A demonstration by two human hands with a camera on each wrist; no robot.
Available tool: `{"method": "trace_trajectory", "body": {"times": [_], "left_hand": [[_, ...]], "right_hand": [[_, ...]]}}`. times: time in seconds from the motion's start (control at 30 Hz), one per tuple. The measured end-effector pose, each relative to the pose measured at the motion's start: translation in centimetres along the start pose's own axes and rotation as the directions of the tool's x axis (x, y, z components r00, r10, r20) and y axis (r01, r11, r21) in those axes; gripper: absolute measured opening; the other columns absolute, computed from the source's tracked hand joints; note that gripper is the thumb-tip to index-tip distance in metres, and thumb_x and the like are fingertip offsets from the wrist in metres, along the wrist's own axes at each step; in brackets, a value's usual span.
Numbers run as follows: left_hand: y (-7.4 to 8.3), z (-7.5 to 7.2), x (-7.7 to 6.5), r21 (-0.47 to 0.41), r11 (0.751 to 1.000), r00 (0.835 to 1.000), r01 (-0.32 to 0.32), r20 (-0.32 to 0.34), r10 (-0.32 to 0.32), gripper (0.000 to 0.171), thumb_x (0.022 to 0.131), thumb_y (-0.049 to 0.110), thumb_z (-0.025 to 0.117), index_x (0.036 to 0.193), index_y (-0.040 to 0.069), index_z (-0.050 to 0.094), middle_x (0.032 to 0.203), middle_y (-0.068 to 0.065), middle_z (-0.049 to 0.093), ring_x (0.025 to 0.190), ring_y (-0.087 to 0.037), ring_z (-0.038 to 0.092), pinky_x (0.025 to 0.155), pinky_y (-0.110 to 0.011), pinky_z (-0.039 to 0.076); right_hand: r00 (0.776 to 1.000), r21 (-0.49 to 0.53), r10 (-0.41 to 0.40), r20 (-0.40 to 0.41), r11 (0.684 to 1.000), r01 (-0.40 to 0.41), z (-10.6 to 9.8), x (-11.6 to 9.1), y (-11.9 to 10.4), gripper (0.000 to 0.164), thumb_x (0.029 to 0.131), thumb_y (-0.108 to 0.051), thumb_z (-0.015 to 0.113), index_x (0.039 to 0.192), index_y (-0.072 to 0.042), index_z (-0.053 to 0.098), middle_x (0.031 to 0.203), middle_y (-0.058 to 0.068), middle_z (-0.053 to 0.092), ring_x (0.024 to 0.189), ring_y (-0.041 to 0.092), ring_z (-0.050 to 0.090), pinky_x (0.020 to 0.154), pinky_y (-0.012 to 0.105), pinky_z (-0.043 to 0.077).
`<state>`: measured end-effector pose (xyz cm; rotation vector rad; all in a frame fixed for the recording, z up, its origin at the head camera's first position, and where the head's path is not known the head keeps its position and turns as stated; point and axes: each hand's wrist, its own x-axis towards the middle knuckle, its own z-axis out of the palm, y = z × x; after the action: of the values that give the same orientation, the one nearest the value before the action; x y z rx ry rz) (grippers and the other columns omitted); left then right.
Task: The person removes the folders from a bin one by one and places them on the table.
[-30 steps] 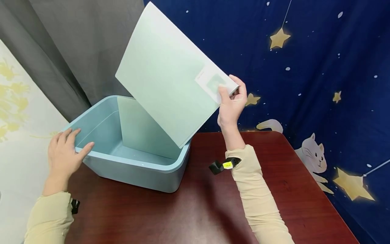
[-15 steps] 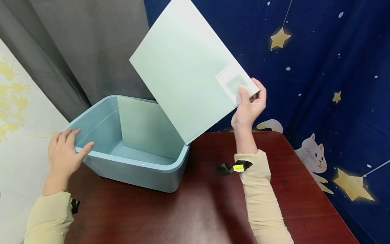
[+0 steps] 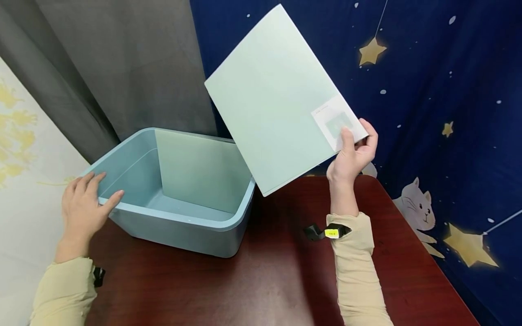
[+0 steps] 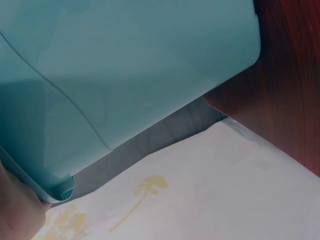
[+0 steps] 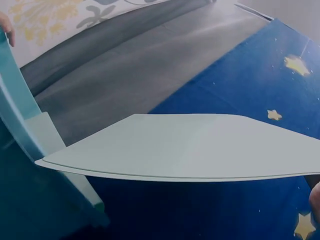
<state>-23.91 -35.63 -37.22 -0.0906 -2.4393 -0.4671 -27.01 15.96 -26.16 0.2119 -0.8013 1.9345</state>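
My right hand (image 3: 354, 151) pinches a pale green file folder (image 3: 273, 99) by its lower right corner, thumb over the white label. The folder hangs tilted in the air, its lowest corner just past the bin's right rim. A blue plastic storage bin (image 3: 175, 240) stands on the table to the left. My left hand (image 3: 87, 203) grips the bin's near left corner, fingers over the rim and thumb along the front edge. Inside the bin, a second pale green folder (image 3: 195, 172) leans upright against the back wall. The right wrist view shows the held folder (image 5: 175, 150) nearly edge-on.
The dark red wooden table (image 3: 269, 271) runs under the bin and off to the right. Behind it hang a grey curtain (image 3: 122, 68) and a blue star-patterned curtain (image 3: 408, 113). White fabric with yellow flowers (image 3: 24, 203) is at the left.
The right hand has carried the held folder to the right, out from above the bin and past its right rim. The left hand stays on the bin, which stands in the same place.
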Motion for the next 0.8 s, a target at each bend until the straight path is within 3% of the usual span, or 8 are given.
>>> {"method": "trace_trajectory", "body": {"times": [0.2, 0.8], "left_hand": [[-0.1, 0.1, 0.0, 0.000, 1.000, 1.000, 0.001, -0.013, -0.001, 0.072, 0.084, 0.053, 0.048, 0.127, -0.004, 0.045, 0.132, -0.030, 0.038, 0.124, -0.045, 0.027, 0.102, -0.056, 0.015], [0.0, 0.1, -0.1, -0.011, 1.000, 1.000, -0.004, -0.021, 0.004, 0.071, 0.084, 0.052, 0.049, 0.127, -0.004, 0.045, 0.131, -0.030, 0.038, 0.123, -0.046, 0.027, 0.101, -0.057, 0.015]], "right_hand": [[0.999, -0.011, -0.033, -0.014, 0.999, 0.033, -1.6, 0.1, 0.0, 0.030, 0.075, 0.015, 0.057, 0.102, -0.001, 0.055, 0.099, 0.020, 0.058, 0.093, 0.033, 0.058, 0.070, 0.034, 0.052], [0.996, -0.023, -0.028, -0.084, 0.999, 0.026, -4.9, 0.3, -0.8, 0.031, 0.073, 0.017, 0.058, 0.099, 0.001, 0.054, 0.098, 0.020, 0.056, 0.094, 0.033, 0.057, 0.070, 0.034, 0.052]]}}
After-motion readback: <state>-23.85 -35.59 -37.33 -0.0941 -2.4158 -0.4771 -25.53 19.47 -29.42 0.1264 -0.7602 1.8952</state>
